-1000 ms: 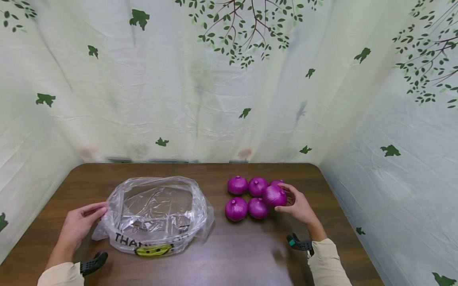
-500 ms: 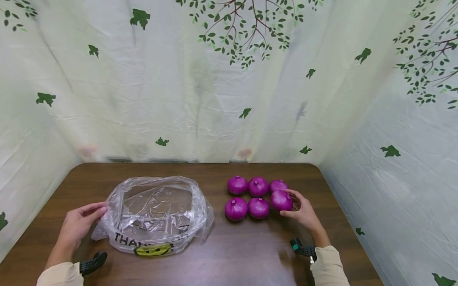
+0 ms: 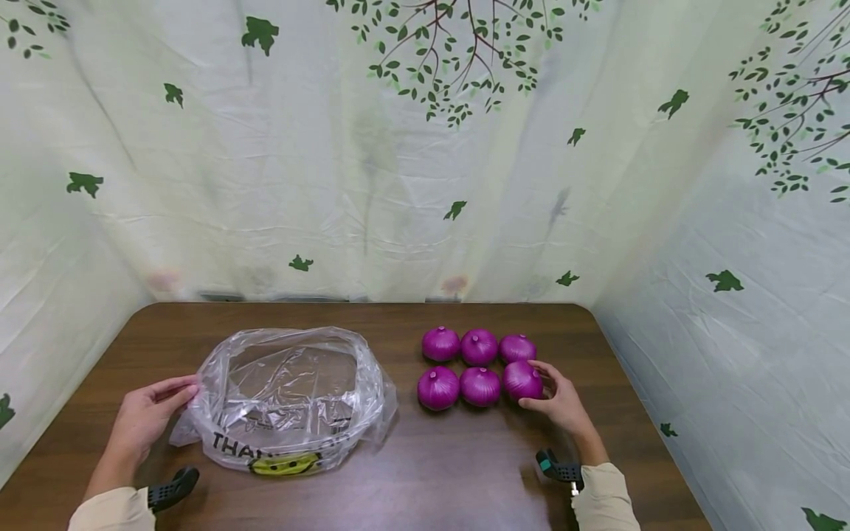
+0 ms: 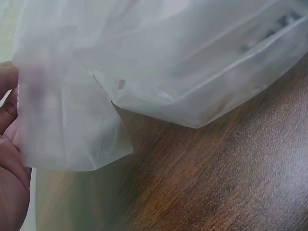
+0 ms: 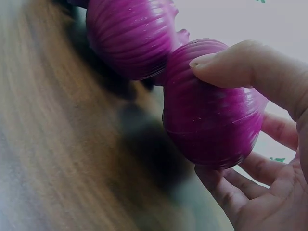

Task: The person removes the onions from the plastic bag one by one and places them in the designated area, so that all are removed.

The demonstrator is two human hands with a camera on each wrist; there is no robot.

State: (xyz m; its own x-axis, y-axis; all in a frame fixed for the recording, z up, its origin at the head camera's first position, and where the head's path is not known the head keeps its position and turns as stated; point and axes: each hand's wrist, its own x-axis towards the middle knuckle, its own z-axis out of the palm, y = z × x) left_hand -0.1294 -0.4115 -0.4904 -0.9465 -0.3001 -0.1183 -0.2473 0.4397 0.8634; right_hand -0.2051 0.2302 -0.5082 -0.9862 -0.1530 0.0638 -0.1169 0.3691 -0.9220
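Note:
My left hand [image 3: 142, 417] pinches the left side of a clear plastic bag [image 3: 378, 402] between thumb and fingers. The bag lies with its mouth spread wide and carries dark lettering and a yellow smiling print on its front. In the left wrist view the bag's edge [image 4: 77, 125] hides the fingertips. On the right, my right hand [image 3: 561, 398] grips a purple onion [image 3: 521, 380], the thumb on one side and fingers around the other, as the right wrist view shows with the onion [image 5: 211, 115] filling the grasp. It sits at the near right corner of two rows of onions.
Beside the held onion are a near-row onion [image 3: 479, 386] and another onion [image 3: 438, 388]. Behind stand three more, including the back right onion [image 3: 517, 347]. The brown table [image 3: 425, 479] ends at a pale leaf-printed curtain [image 3: 398, 184].
The right hand has brought its onion from over the back right onion, rightward and toward the front, down into the near row's right end. The left hand and bag stay still.

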